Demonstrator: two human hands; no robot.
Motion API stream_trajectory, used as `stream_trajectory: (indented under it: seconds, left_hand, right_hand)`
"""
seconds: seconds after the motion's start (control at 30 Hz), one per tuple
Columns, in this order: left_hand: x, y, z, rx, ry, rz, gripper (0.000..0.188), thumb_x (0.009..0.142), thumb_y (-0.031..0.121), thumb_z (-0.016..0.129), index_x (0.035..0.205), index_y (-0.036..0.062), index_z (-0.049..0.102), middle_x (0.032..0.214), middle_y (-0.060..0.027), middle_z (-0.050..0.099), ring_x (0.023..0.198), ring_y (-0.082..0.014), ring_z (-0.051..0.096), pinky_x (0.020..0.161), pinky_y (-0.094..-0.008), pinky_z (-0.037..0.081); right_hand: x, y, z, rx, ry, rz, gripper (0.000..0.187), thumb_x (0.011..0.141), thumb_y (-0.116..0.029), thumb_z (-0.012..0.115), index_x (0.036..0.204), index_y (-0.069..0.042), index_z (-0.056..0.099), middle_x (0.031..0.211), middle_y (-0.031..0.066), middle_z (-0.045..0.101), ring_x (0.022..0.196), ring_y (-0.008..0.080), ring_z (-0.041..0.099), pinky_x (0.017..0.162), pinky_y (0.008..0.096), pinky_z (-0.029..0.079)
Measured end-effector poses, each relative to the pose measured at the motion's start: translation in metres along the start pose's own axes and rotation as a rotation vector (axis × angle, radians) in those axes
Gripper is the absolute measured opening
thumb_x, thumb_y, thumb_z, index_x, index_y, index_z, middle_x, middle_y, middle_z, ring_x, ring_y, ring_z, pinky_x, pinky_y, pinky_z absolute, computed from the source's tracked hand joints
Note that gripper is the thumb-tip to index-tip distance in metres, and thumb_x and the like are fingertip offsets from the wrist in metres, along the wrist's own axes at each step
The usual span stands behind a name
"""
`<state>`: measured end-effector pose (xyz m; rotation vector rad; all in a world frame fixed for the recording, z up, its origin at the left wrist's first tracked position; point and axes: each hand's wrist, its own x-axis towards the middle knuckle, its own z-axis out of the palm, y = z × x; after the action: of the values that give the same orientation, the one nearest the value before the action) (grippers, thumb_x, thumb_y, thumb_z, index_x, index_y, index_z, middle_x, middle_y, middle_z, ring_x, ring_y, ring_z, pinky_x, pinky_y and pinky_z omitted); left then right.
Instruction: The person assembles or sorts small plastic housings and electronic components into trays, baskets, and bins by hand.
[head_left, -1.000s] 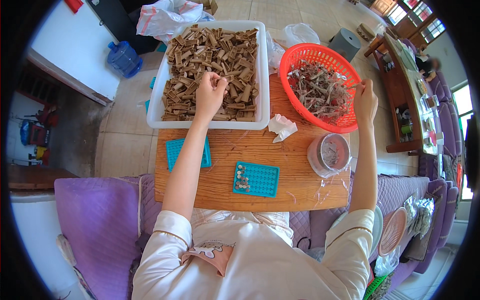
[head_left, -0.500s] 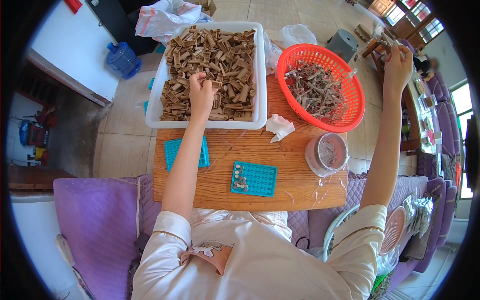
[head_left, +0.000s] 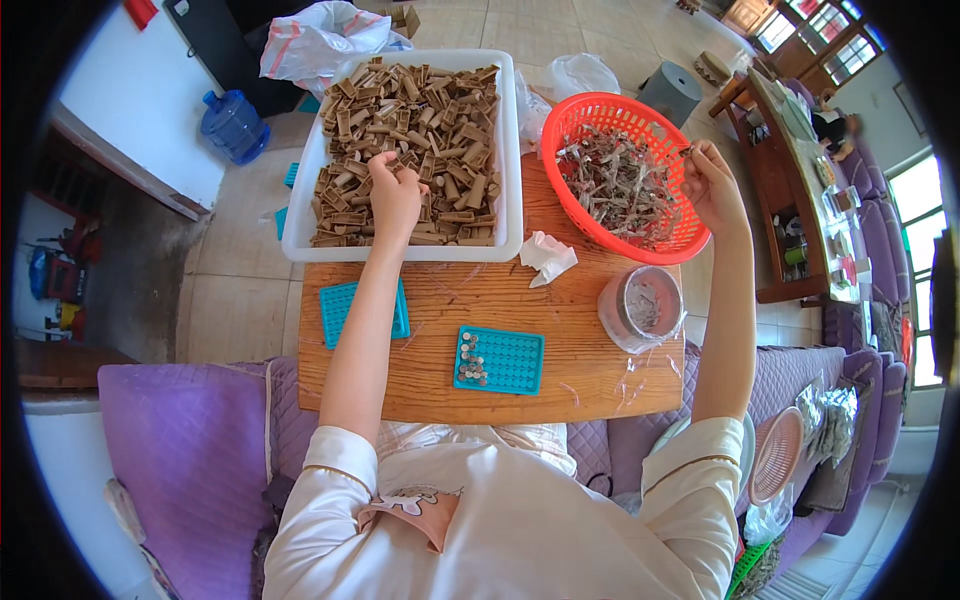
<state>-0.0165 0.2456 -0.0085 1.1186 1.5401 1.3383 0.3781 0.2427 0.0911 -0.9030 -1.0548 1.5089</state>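
My left hand (head_left: pixel 397 200) reaches into a white plastic bin (head_left: pixel 511 160) heaped with small brown trough-shaped pieces (head_left: pixel 410 110). Its fingers are curled down among them, and whatever they grip is hidden. At the right rim of a red perforated basket (head_left: pixel 575 205), my right hand (head_left: pixel 715 185) is raised with thumb and fingers pinched together. A small dark bit shows at those fingertips, too small to name. Crumpled clear and greyish strips (head_left: pixel 620 185) fill the basket. On the wooden table (head_left: pixel 440 390), a teal pitted tray (head_left: pixel 515 362) holds several small round silvery discs (head_left: pixel 470 365) along its left side.
Another teal tray (head_left: pixel 340 305) lies partly under my left forearm. A clear tub (head_left: pixel 615 310) with film scraps stands by the table's right edge, near a crumpled white tissue (head_left: pixel 548 256). Beyond the bin are a white plastic bag (head_left: pixel 320 40) and a blue water jug (head_left: pixel 235 127).
My right hand has come down and left, from high beyond the basket to its right rim. My left hand has stayed over the bin, its fingers slightly lower among the brown pieces.
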Motion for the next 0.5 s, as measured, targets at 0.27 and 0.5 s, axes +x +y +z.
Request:
stream_trajectory:
  seconds: [0.27, 0.5]
  left_hand:
    - [-0.020, 0.023, 0.014, -0.289, -0.541, 0.191, 0.017, 0.080, 0.003, 0.038, 0.095, 0.0039, 0.045, 0.081, -0.0039, 0.046, 0.058, -0.0092, 0.050, 0.052, -0.0235, 0.043]
    - [-0.090, 0.110, -0.001, -0.437, -0.693, 0.265, 0.021, 0.077, 0.000, 0.041, 0.095, 0.0059, 0.050, 0.079, 0.0000, 0.043, 0.058, -0.0046, 0.042, 0.051, -0.0181, 0.036]
  right_hand:
    - [-0.041, 0.024, 0.084, -0.041, 0.058, -0.363, 0.003, 0.088, -0.006, 0.043, 0.090, -0.007, 0.044, 0.078, 0.0062, 0.057, 0.065, 0.0136, 0.057, 0.061, 0.0237, 0.047]
    - [-0.095, 0.058, 0.151, -1.139, -0.025, -0.988, 0.018, 0.069, 0.008, 0.051, 0.084, -0.002, 0.047, 0.077, 0.0103, 0.057, 0.060, 0.0251, 0.057, 0.055, 0.0313, 0.047]
